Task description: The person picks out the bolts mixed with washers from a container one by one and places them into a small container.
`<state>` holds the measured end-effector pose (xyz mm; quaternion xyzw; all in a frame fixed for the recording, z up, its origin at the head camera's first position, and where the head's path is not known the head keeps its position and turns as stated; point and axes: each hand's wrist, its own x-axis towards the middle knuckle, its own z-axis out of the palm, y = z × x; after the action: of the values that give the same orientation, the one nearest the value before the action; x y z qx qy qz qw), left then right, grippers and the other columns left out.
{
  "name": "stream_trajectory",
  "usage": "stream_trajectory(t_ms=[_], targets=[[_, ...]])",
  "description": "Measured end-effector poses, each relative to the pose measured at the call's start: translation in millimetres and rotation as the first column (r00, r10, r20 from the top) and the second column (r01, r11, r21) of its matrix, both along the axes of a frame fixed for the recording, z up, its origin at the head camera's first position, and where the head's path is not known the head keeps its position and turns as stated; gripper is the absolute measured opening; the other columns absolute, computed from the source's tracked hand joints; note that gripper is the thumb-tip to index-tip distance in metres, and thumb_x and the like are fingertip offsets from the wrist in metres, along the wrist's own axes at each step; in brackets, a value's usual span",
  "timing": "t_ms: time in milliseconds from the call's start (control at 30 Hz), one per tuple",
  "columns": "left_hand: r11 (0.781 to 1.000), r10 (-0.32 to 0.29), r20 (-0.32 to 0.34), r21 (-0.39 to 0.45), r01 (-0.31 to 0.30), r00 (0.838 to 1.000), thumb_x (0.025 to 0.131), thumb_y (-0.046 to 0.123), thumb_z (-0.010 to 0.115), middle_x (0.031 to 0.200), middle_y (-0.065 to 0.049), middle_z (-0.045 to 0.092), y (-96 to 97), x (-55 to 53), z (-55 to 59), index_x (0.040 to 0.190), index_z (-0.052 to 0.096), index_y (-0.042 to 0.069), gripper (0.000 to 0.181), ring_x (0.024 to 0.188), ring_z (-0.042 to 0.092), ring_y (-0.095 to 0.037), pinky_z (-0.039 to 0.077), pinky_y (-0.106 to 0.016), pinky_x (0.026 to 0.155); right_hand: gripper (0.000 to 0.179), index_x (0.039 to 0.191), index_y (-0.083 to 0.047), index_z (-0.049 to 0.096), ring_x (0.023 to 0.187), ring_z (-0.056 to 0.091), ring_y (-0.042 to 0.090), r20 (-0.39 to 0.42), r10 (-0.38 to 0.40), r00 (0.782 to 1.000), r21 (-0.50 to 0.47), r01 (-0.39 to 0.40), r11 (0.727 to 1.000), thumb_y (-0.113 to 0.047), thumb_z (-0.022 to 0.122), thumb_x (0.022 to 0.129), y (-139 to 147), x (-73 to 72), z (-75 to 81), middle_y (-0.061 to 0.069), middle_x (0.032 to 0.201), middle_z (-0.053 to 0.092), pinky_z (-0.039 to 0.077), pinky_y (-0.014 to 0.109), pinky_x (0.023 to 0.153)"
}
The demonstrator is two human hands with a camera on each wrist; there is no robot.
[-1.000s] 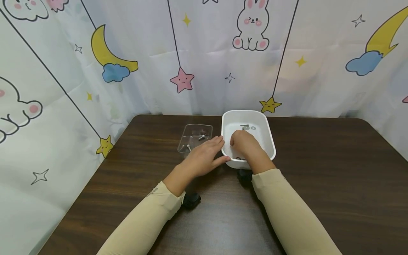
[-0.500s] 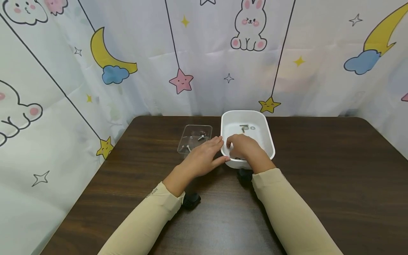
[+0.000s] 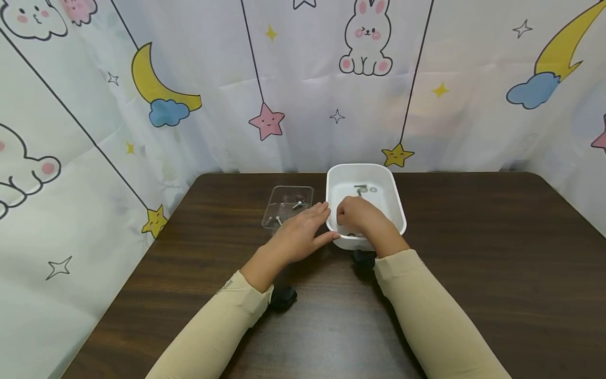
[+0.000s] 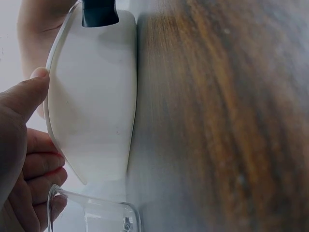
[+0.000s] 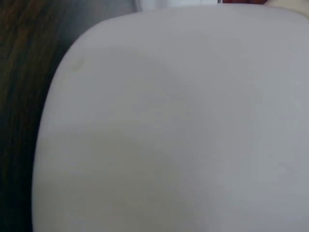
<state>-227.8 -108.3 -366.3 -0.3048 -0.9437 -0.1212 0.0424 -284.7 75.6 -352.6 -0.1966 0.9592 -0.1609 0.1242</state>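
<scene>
A white plastic tub [image 3: 341,181] stands at the back of the table. My right hand [image 3: 362,215] reaches into its near left part, fingers bent downward; the fingertips are hidden, so I cannot tell what they hold. Small metal parts [image 3: 361,186] and a pale washer [image 3: 373,189] lie at the tub's far end. Flat fingers of my left hand [image 3: 303,231] meet the tub's left rim, its thumb at the near corner. In the left wrist view the thumb touches the rim beside the tub's outer wall [image 4: 94,96]. The right wrist view shows mostly white tub wall [image 5: 159,125].
Just left of the tub sits a clear plastic box [image 3: 274,201] with a few screws [image 3: 298,204] in it, partly behind my left hand. Black wrist cameras hang under the left sleeve [image 3: 283,299] and right sleeve [image 3: 364,260]. A patterned curtain [image 3: 303,137] rises behind the table.
The right hand's fingers spread apart half a second ago and are now drawn together again, in nearly the same spot inside the tub. The left hand stays at the rim.
</scene>
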Motion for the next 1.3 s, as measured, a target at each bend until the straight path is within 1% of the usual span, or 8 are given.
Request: stream_trajectory(t_ms=[100, 200, 400, 567, 833, 1000, 1167, 1300], targets=[[1.000, 0.000, -0.003, -0.004, 0.000, 1.000, 0.099, 0.053, 0.050, 0.157, -0.009, 0.036, 0.4, 0.0, 0.3, 0.151, 0.040, 0.009, 0.069, 0.147, 0.032, -0.021, 0.031, -0.040, 0.118, 0.024, 0.084, -0.004, 0.075, 0.060, 0.051, 0.017, -0.008, -0.005, 1.000, -0.016, 0.005, 1.000, -0.004, 0.051, 0.088, 0.3, -0.6, 0.9, 0.004, 0.070, 0.063, 0.038, 0.026, 0.056], [1.000, -0.003, -0.003, -0.003, 0.003, 1.000, 0.099, 0.053, 0.050, 0.158, -0.009, 0.036, 0.7, -0.3, 0.4, 0.151, 0.040, 0.009, 0.069, 0.147, 0.032, -0.021, 0.031, -0.040, 0.118, 0.025, 0.085, -0.004, 0.077, 0.062, 0.054, 0.018, -0.017, -0.043, 0.999, -0.055, 0.042, 0.998, -0.008, 0.052, 0.089, -0.6, -0.3, 1.7, 0.004, 0.073, 0.067, 0.041, 0.028, 0.057], [1.000, -0.002, -0.004, -0.003, 0.002, 1.000, 0.099, 0.054, 0.050, 0.158, -0.010, 0.036, 0.3, -0.9, -0.2, 0.150, 0.041, 0.007, 0.070, 0.147, 0.032, -0.022, 0.033, -0.041, 0.117, 0.027, 0.111, -0.002, 0.074, 0.091, 0.065, 0.024, 0.002, -0.093, 0.996, -0.127, 0.092, 0.988, -0.009, 0.061, 0.089, -2.7, 0.9, 2.4, 0.012, 0.111, 0.073, 0.052, 0.036, 0.076], [1.000, 0.001, 0.004, 0.006, -0.001, 1.000, 0.099, 0.053, 0.051, 0.158, -0.009, 0.036, -0.4, -1.0, -0.8, 0.150, 0.041, 0.007, 0.069, 0.147, 0.031, -0.021, 0.032, -0.041, 0.117, 0.037, 0.121, 0.000, 0.069, 0.100, 0.064, 0.026, 0.011, -0.098, 0.995, -0.134, 0.099, 0.986, 0.004, 0.057, 0.086, -2.8, 1.5, 2.1, 0.016, 0.122, 0.068, 0.051, 0.036, 0.079], [1.000, 0.002, 0.016, 0.001, -0.002, 1.000, 0.099, 0.052, 0.051, 0.158, -0.009, 0.035, -0.6, -0.2, -0.7, 0.150, 0.041, 0.006, 0.070, 0.148, 0.030, -0.021, 0.030, -0.040, 0.118, 0.041, 0.125, -0.001, 0.067, 0.105, 0.062, 0.026, 0.001, -0.111, 0.994, -0.139, 0.110, 0.984, 0.008, 0.053, 0.087, -2.7, 1.1, 1.0, 0.015, 0.125, 0.067, 0.048, 0.037, 0.083], [1.000, -0.001, 0.015, 0.004, 0.001, 1.000, 0.099, 0.052, 0.051, 0.158, -0.009, 0.035, -0.4, -0.7, -1.2, 0.150, 0.041, 0.007, 0.069, 0.148, 0.030, -0.021, 0.030, -0.040, 0.118, 0.035, 0.118, -0.001, 0.071, 0.107, 0.063, 0.027, -0.006, -0.106, 0.994, -0.126, 0.104, 0.987, 0.006, 0.054, 0.089, -1.8, 1.1, -1.0, 0.015, 0.121, 0.069, 0.050, 0.039, 0.088], [1.000, -0.006, 0.008, 0.009, 0.006, 1.000, 0.099, 0.052, 0.052, 0.158, -0.009, 0.035, 0.1, -0.6, -0.7, 0.151, 0.040, 0.008, 0.069, 0.148, 0.030, -0.022, 0.031, -0.041, 0.118, 0.026, 0.109, -0.002, 0.075, 0.091, 0.063, 0.024, -0.010, -0.096, 0.995, -0.091, 0.094, 0.991, 0.000, 0.057, 0.090, -1.2, 1.5, -1.9, 0.012, 0.111, 0.073, 0.052, 0.035, 0.079], [1.000, -0.009, 0.009, 0.013, 0.009, 1.000, 0.099, 0.051, 0.052, 0.158, -0.009, 0.035, 0.2, -0.6, -0.6, 0.150, 0.041, 0.006, 0.069, 0.147, 0.031, -0.023, 0.031, -0.042, 0.118, 0.023, 0.110, -0.005, 0.076, 0.085, 0.064, 0.021, -0.022, -0.105, 0.994, -0.099, 0.103, 0.990, -0.012, 0.062, 0.094, -1.3, 0.7, -1.8, 0.009, 0.108, 0.074, 0.050, 0.034, 0.073]])
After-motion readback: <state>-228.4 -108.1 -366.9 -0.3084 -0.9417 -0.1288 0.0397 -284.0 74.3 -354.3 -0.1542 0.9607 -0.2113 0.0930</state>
